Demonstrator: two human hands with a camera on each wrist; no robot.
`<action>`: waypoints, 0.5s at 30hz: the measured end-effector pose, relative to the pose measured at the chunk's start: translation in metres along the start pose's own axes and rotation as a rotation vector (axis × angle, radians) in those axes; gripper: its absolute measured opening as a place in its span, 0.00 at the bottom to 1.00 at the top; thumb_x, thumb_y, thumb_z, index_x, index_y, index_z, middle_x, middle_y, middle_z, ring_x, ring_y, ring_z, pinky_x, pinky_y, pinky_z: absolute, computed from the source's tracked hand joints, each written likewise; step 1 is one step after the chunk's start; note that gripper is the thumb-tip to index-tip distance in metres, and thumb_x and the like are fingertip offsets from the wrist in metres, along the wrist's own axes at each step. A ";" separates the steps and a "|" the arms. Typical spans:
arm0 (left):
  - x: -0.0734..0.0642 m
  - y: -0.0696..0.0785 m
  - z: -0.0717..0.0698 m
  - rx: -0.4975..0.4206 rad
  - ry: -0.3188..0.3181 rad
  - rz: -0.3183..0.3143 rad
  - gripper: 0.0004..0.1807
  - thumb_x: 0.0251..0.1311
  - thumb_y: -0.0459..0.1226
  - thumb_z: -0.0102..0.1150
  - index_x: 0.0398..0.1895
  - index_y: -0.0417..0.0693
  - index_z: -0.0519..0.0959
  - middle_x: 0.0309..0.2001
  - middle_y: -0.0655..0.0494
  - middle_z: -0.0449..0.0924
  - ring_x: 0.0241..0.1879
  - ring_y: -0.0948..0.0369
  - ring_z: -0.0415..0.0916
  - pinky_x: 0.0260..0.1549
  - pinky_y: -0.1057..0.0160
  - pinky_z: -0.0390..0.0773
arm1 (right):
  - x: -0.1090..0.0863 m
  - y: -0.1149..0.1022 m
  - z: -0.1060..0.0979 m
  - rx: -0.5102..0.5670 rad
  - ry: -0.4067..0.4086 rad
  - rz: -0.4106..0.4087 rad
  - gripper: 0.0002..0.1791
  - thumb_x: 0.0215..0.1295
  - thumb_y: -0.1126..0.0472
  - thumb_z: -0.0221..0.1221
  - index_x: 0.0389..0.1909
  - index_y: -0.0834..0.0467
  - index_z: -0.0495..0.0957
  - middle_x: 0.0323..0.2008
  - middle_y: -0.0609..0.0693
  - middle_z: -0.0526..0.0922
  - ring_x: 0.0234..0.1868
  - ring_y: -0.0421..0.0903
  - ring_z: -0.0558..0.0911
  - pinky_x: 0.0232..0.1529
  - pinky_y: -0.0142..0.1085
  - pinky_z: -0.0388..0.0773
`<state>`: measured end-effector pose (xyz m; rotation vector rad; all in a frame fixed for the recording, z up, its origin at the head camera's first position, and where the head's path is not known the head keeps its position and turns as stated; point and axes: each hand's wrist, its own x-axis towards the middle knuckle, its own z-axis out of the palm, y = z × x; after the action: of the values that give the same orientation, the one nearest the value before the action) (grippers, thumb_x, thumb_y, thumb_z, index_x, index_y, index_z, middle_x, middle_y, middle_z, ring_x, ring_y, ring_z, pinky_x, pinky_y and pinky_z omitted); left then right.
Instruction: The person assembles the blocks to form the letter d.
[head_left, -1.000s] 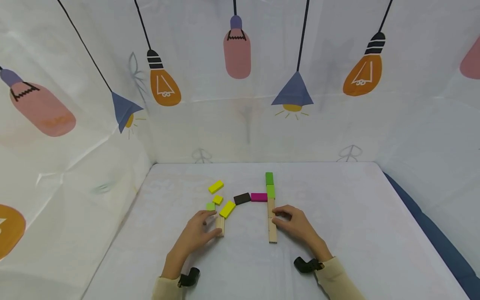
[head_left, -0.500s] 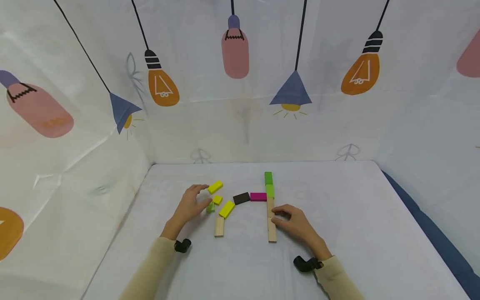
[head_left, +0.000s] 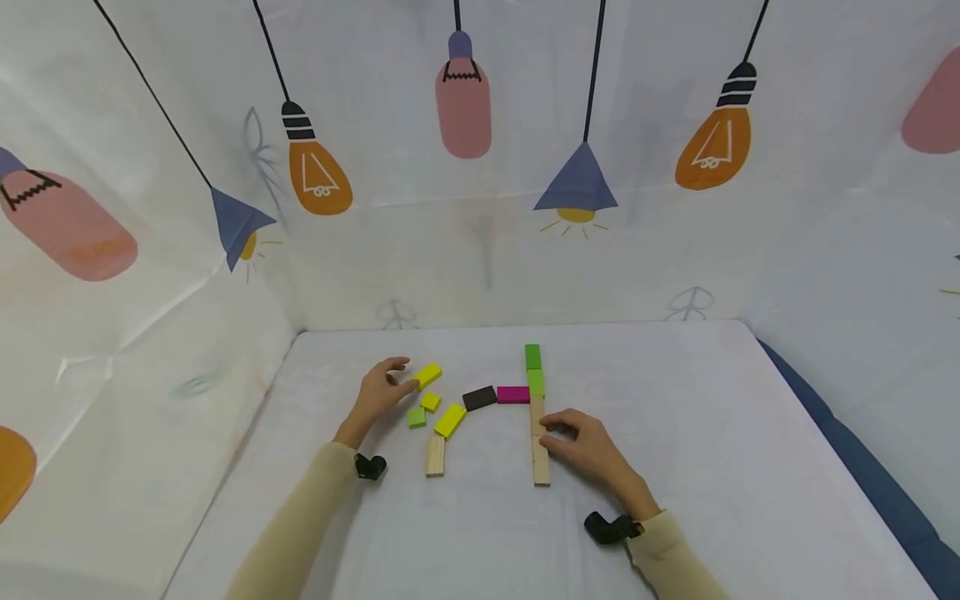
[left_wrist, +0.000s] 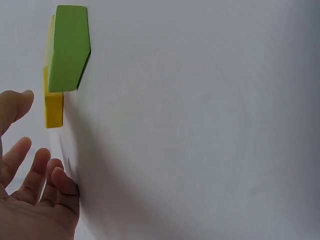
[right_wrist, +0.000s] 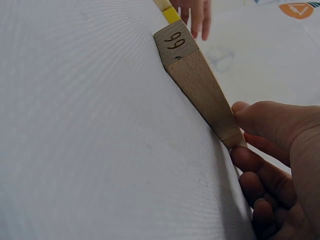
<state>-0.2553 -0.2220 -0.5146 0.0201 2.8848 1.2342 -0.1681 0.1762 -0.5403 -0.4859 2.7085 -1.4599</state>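
In the head view my left hand [head_left: 377, 390] is beside the upper yellow block [head_left: 428, 376], thumb and fingers apart. The left wrist view shows this hand [left_wrist: 40, 195] with nothing between its fingers, below a green block [left_wrist: 70, 47] and a yellow block [left_wrist: 53, 110]. My right hand [head_left: 588, 446] rests thumb and fingertip against the right side of two wooden blocks [head_left: 540, 461] laid end to end. In the right wrist view the nearer wooden block [right_wrist: 202, 90] bears the number 66, and the thumb [right_wrist: 250, 114] touches the row's side.
Above the wooden blocks lie two green blocks [head_left: 534, 369]. A magenta block [head_left: 513, 395], a black block [head_left: 480, 398] and a yellow block [head_left: 450, 422] curve leftward from them. Another wooden block [head_left: 435, 457], a small yellow block [head_left: 431, 402] and a light green block [head_left: 417, 417] lie left.
My left hand has left the wooden block on the left and moved up to the upper yellow block. The right hand stays at the wooden row. The head view has shifted slightly.
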 end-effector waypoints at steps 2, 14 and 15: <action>0.002 0.002 0.004 0.013 -0.003 0.005 0.31 0.63 0.43 0.70 0.68 0.43 0.75 0.62 0.40 0.79 0.47 0.50 0.75 0.45 0.56 0.77 | 0.000 0.000 0.000 -0.002 0.003 0.000 0.16 0.63 0.53 0.72 0.51 0.51 0.86 0.47 0.42 0.87 0.49 0.42 0.84 0.53 0.36 0.81; 0.003 0.012 0.016 0.026 -0.043 -0.037 0.27 0.63 0.39 0.66 0.66 0.44 0.77 0.57 0.43 0.79 0.49 0.51 0.73 0.47 0.54 0.78 | 0.001 -0.002 -0.001 -0.001 0.000 0.008 0.16 0.63 0.55 0.72 0.51 0.52 0.86 0.48 0.43 0.88 0.50 0.43 0.84 0.54 0.35 0.81; 0.003 0.012 0.017 0.030 -0.041 -0.032 0.26 0.63 0.39 0.66 0.65 0.43 0.78 0.56 0.43 0.79 0.48 0.51 0.73 0.47 0.55 0.78 | 0.001 -0.002 -0.001 0.000 -0.001 0.009 0.16 0.63 0.55 0.72 0.51 0.52 0.86 0.48 0.43 0.87 0.50 0.43 0.84 0.54 0.35 0.81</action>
<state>-0.2580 -0.2016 -0.5173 -0.0013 2.8572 1.1708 -0.1686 0.1759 -0.5379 -0.4739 2.7062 -1.4567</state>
